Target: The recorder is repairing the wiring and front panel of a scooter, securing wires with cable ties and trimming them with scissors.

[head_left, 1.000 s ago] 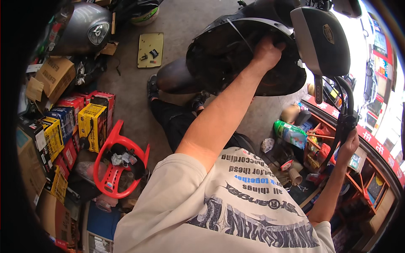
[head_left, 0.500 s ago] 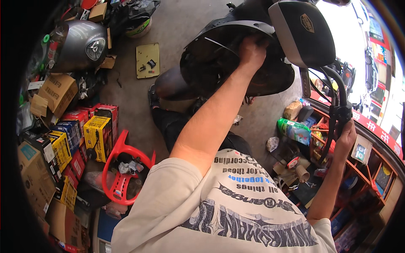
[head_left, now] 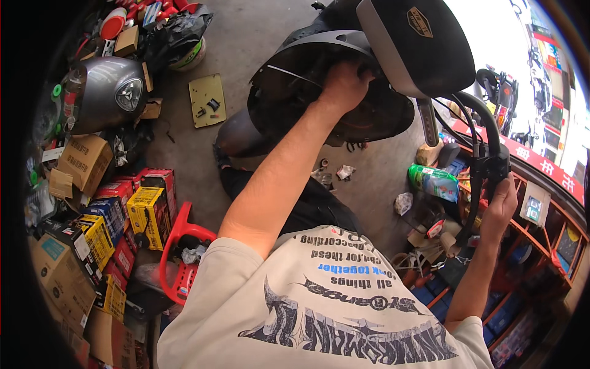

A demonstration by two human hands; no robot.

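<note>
A scooter's dark front shell [head_left: 270, 114] is in front of me, its hollow inner side facing me. My left hand [head_left: 345, 86] reaches into its upper part. The fingers are bent and closed, and what they hold is hidden in the dark. At the right, my right hand [head_left: 504, 200] is wrapped round the end of the handlebar [head_left: 490, 126], beside the black brake lever [head_left: 472, 212]. A black and grey headlight housing or cover [head_left: 418, 46] sits above the shell, close to the left hand. A thin pale strip [head_left: 294, 74] crosses the shell's opening.
A yellowish tray [head_left: 198, 101] with small dark parts lies on the floor. Left stand a grey scooter panel [head_left: 101, 92], battery-like boxes [head_left: 147, 215] and a red plastic chair [head_left: 175, 261]. Right are a green bottle [head_left: 433, 182] and orange shelving [head_left: 562, 246].
My view has shifted, so the scooter sits further left and small items on the floor now show below the shell. Both hands stay at the shell and handlebar.
</note>
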